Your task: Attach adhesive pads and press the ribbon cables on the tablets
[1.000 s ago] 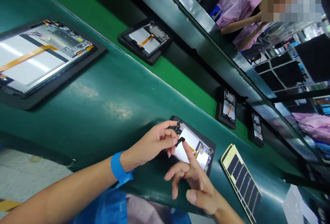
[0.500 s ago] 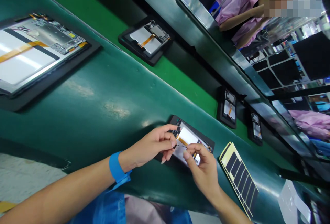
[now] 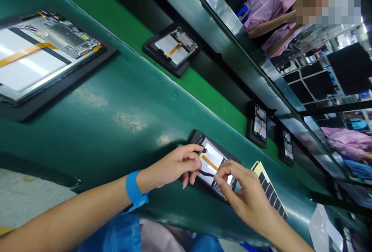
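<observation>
A short black tape strip [image 3: 207,173] is stretched between my two hands, above an open tablet [image 3: 211,152] with a white battery and an orange ribbon cable. My left hand [image 3: 187,163], with a blue wristband [image 3: 134,187], is closed at one end of the strip. A small black piece [image 3: 205,150] sticks to its index fingertip. My right hand [image 3: 242,186] pinches the other end between thumb and forefinger, and covers part of the tablet. Beside that hand lies a yellow-edged sheet of black adhesive strips [image 3: 269,190], partly hidden behind it.
Another open tablet [image 3: 35,62] lies on a black tray at the left of the green bench [image 3: 124,101]. On the green belt [image 3: 209,93] beyond sit several more, including one tablet [image 3: 176,48]. Clear plastic [image 3: 324,228] lies at right. A co-worker in pink [image 3: 270,23] is across the line.
My right hand has moved right and slightly down, drawing away from my left hand, and more of the black strip shows between them. It covers part of the adhesive sheet now.
</observation>
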`<move>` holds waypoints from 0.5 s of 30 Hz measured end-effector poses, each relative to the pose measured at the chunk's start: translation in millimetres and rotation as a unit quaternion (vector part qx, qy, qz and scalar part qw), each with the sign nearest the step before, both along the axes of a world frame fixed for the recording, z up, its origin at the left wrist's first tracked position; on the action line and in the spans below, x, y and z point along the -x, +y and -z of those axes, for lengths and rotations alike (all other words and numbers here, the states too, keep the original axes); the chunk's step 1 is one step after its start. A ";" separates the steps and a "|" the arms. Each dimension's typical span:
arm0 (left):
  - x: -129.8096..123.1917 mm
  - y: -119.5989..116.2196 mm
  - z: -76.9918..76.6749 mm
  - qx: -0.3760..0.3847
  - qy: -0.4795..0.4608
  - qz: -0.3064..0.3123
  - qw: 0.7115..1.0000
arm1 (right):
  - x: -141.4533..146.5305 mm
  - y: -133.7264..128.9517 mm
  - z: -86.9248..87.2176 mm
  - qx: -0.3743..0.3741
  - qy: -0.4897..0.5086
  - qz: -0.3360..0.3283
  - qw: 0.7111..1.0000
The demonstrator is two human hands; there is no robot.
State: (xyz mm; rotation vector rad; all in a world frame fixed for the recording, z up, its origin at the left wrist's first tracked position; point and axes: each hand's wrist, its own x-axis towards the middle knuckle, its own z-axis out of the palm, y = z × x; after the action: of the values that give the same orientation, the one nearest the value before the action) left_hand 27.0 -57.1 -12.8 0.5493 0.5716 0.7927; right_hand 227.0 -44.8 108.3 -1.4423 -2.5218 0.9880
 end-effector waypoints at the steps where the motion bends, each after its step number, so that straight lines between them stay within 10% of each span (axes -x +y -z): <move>1: 0.4 0.3 0.0 -0.002 0.002 -0.001 1.000 | -0.3 0.5 -3.5 0.017 -0.012 0.001 1.000; 15: 0.4 -5.3 -0.8 -0.165 0.107 -0.025 0.980 | 20.8 11.4 -14.0 0.099 -0.107 -0.107 0.983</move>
State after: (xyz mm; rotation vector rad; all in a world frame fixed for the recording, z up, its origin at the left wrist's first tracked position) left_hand 26.6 -62.4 -12.0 0.9372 0.6574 0.8890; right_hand 206.2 -33.3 122.3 -1.4159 -2.8549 1.2089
